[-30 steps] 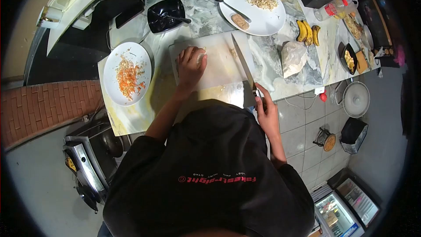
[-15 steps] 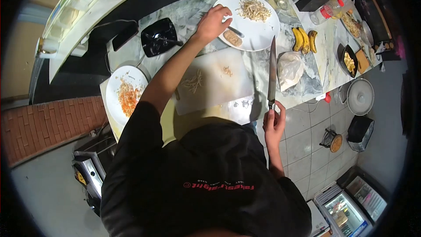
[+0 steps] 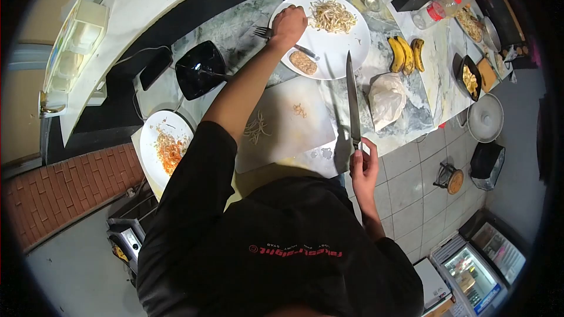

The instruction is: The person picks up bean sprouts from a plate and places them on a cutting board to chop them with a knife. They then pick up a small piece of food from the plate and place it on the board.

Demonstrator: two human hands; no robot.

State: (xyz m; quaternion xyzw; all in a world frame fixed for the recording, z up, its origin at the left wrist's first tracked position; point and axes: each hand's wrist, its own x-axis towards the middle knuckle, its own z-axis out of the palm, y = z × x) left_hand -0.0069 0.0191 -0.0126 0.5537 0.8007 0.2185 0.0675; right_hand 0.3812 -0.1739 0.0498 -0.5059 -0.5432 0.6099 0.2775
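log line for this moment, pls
left hand: at white plate, beside sprouts, hold unclear | right hand: holding knife | cutting board: loose strands on top

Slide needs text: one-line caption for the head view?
Left hand over the plate of sprouts; right hand holding a long knife, blade pointing away.

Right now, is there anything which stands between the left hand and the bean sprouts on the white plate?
Nothing visible does. The left hand is beside the bean sprouts, over the white plate. The fork lies on the near side, partly beneath the wrist, so not between them.
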